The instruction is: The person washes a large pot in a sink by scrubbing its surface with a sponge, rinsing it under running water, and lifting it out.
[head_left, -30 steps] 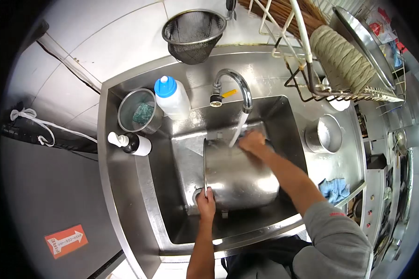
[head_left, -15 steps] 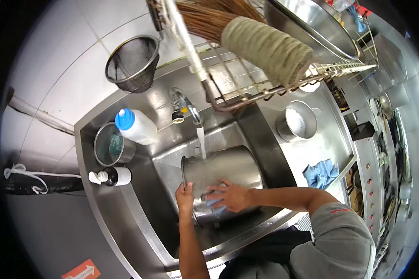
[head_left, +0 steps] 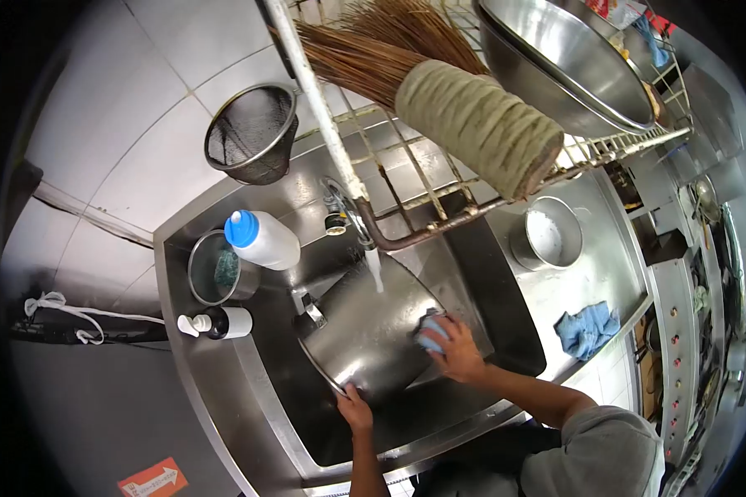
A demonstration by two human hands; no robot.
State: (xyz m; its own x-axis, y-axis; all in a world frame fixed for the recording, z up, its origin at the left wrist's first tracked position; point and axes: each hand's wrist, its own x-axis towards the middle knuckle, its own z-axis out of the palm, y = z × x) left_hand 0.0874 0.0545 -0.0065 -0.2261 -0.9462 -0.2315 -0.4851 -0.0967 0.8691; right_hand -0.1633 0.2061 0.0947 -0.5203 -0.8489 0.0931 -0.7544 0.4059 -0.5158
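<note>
Works at a steel counter, over the deep sink set into it. Has a large metal pot lying on its side in the middle of that sink, open end toward the lower left, closed end toward the upper right, directly under the tap and wet from its stream of water on the upper flank.

Holds the right arm bent at the elbow, bare below a grey sleeve, and slants the forearm in from the lower right, across the near edge of the sink. Points the left forearm almost straight up from the bottom of the view, over the same near edge.

Rests the right hand at the right side of the pot, near the closed end, with bent fingers. Folds that grip around a blue pad, dark along one edge, and presses it to the outer wall. Sets the left hand on the near part of the rim, thumb along the metal. Clamps that grip on the rim, with most of the other fingers hidden from view.
</note>
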